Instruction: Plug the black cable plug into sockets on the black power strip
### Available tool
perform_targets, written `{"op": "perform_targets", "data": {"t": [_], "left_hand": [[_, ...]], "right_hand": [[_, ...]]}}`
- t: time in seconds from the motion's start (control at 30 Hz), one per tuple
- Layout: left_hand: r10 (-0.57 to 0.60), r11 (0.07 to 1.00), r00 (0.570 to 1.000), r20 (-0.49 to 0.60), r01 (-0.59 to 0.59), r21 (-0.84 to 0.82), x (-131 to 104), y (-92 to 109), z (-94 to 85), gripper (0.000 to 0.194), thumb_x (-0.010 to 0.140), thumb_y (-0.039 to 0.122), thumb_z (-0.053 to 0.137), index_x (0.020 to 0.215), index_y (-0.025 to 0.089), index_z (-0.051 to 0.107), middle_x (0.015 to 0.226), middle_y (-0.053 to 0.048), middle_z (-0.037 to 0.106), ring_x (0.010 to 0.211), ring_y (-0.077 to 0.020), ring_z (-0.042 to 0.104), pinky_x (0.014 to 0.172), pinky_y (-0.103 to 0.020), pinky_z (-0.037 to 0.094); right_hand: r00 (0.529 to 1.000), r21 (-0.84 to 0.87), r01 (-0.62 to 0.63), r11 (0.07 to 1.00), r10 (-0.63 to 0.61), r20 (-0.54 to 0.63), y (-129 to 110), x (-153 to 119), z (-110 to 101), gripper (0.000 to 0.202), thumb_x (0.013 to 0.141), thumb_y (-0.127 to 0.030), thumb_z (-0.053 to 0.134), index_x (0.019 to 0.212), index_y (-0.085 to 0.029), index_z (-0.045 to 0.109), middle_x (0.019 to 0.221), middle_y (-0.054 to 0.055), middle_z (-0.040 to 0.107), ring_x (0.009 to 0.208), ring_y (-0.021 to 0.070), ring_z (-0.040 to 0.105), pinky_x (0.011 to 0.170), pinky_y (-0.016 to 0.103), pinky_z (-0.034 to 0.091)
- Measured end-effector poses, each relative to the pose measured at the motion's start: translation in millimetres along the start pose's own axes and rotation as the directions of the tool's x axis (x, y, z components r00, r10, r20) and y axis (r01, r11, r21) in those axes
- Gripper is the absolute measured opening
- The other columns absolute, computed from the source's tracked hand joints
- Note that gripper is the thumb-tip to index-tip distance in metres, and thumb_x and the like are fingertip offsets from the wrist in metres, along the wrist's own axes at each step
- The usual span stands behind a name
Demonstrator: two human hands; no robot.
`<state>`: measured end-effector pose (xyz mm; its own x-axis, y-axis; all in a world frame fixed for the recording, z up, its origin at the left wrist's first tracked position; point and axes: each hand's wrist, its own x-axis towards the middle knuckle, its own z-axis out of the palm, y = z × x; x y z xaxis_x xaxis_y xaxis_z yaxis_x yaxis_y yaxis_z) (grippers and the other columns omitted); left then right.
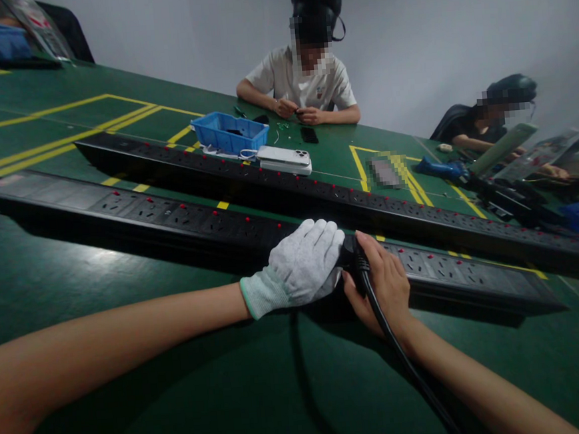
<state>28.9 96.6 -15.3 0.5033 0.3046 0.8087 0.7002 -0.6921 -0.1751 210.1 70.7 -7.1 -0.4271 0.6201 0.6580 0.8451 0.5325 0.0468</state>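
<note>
A long black power strip (pixel 210 226) with rows of sockets and small red parts lies across the table in front of me. My left hand (pixel 303 263), in a pale grey knitted glove with a green cuff edge, is closed over the strip near its middle, fingers together on top. Just right of it, my bare right hand (pixel 387 279) grips a black plug (pixel 352 249) against the strip's socket face. From the plug a thick black cable (pixel 406 361) runs down toward me. Whether the plug's pins are fully inside the socket is hidden.
A second black power strip (pixel 165 163) lies behind, roughly parallel. Beyond it are a blue basket (pixel 231 141), a white phone (pixel 285 156) and a dark phone (pixel 309 135). One person (pixel 309 82) sits opposite, others at right. Yellow tape (pixel 73 137) marks the green table.
</note>
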Motion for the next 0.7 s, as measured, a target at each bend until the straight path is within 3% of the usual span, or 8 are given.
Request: {"op": "perform_targets", "data": {"t": [0.7], "left_hand": [[-0.003,1.000,1.000,0.013,0.003,-0.008,-1.1,-0.2,0.7,0.047,0.086,0.033,0.045,0.119,0.000,0.050,0.119,-0.023,0.058,0.122,-0.0306,0.047,0.099,-0.047,0.044]], "right_hand": [[1.000,-0.013,0.003,1.000,-0.003,-0.011,1.3,-0.6,1.2,0.063,0.083,-0.026,0.050,0.141,-0.016,0.025,0.129,0.014,0.052,0.116,0.0247,0.052,0.093,0.039,0.044]]}}
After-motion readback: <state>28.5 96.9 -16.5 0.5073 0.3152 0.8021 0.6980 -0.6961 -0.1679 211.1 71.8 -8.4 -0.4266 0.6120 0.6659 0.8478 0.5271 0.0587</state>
